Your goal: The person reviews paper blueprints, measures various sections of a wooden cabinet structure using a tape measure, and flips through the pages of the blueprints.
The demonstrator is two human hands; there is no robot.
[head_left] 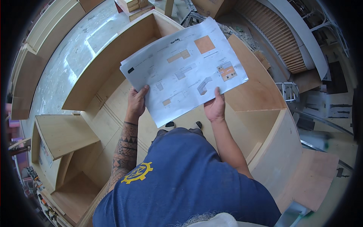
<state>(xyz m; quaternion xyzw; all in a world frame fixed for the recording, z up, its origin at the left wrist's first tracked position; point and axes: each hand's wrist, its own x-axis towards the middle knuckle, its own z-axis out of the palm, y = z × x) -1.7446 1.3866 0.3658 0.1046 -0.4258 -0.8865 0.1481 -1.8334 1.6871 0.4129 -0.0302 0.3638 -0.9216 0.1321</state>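
A stack of large white paper sheets point(151, 87) is spread out in front of me, tilted, with printed furniture plans and small coloured drawings on the top page. My left hand point(137, 101) grips its left edge, thumb on the front and the other fingers hidden behind. At the lower right edge, my right hand point(215, 107) pinches the sheets the same way. The stack hides part of the plywood enclosure behind it.
I stand inside a plywood enclosure with a curved left panel point(109, 62) and a right panel point(255, 79). A plywood cabinet point(64, 132) stands at left. Beyond are a slatted curved piece point(278, 36), an aluminium ladder point(288, 92) and a cardboard box point(211, 6).
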